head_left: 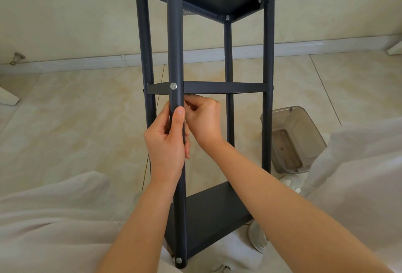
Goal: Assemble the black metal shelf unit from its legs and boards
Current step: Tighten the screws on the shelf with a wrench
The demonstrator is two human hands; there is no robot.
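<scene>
— what's over on the left?
— a small metal doorstop [17,57] by the skirting, above the tiled floor [76,120]. then the left hand [167,140]: its grip is closed round the near leg [175,33] of the shelf unit [267,76], thumb lying up the front, fingers wrapped behind, just below the screw [173,86].
— and the unit itself?
— it's tilted between the person's pale-clothed legs, one end close to them, with the middle board [226,87] crossing just above both hands.
— the right hand [204,120]?
— just beside that leg, fingers curled up under the board's edge. whether its grip has anything pinched in it, i can't tell. further right a clear plastic box [293,140] sits on the floor.
</scene>
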